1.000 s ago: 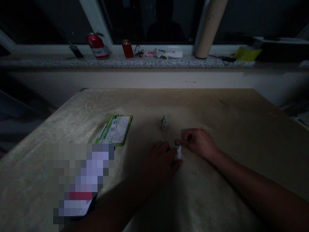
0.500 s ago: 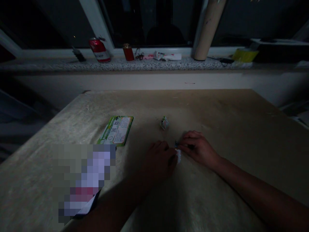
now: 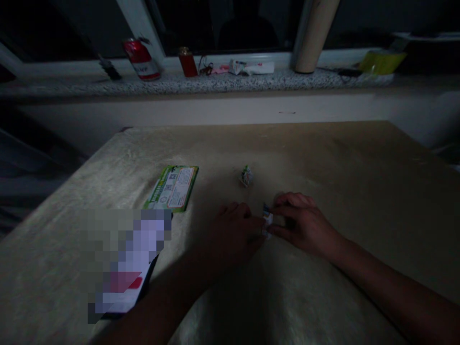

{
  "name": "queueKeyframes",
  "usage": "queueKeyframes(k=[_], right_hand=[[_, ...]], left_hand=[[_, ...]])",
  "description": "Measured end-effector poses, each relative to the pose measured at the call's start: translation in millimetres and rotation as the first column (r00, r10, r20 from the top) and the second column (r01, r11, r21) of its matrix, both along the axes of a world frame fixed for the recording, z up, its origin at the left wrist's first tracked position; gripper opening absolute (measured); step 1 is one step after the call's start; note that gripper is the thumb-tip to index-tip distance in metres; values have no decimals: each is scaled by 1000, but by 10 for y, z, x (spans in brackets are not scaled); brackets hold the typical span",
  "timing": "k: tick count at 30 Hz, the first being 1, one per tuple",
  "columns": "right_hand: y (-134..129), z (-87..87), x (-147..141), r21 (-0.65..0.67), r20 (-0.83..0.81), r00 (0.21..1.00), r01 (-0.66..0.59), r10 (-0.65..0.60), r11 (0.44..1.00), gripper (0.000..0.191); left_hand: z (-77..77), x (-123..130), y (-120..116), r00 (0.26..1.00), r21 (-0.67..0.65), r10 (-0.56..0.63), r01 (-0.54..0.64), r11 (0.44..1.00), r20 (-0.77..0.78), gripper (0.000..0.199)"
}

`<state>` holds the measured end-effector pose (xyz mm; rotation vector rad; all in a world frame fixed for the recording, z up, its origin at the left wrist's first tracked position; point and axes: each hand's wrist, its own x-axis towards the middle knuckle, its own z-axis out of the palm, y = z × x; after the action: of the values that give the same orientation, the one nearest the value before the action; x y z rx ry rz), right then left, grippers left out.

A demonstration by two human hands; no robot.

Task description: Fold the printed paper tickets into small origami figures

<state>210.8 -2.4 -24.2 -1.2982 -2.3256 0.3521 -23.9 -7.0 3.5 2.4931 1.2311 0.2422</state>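
Two hands at a small printed scrap on the worktop.
The left hand's point(image 3: 235, 232) fingers grasp the small printed scrap point(image 3: 268, 218) from the left, the right hand's point(image 3: 305, 223) thumb and forefinger from the right, well in from the edges of the worktop point(image 3: 352, 177). A crumpled wrapper point(image 3: 246, 176) lies between it and the far edge; a green printed packet point(image 3: 172, 189) lies toward the left edge, above a partly pixelated device point(image 3: 135, 283).

The right hand's grip point(image 3: 308, 225) has spread — thumb point(image 3: 283, 234) now lower, alongside the small paper piece point(image 3: 268, 219).
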Motion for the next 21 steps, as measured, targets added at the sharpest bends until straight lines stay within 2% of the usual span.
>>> queueKeyframes(k=[4,8,12,16,19,21], right_hand=[[-40,36,-29,-8,-2,1000,24,-24,1000,33],[-59,60,-43,-22,4,1000,27,-27,999,36],[-61,63,-40,-56,-27,999,29,-31,998,41],[-59,57,-36,-61,-35,999,25,-27,998,40],[-64,54,-37,-59,-35,999,30,-32,998,41],[-67,48,-35,-53,-37,999,35,-37,998,43]], left_hand=[[-2,-38,32,1000,-19,-28,28,999,5,38],[9,-47,38,1000,-46,-21,22,999,4,38],[-33,-70,39,998,-43,-22,25,999,59,43],[-84,0,61,993,-39,15,-11,999,118,23],[-115,124,81,991,-9,93,-93,996,96,21],[-131,195,86,991,5,102,-103,995,91,20]])
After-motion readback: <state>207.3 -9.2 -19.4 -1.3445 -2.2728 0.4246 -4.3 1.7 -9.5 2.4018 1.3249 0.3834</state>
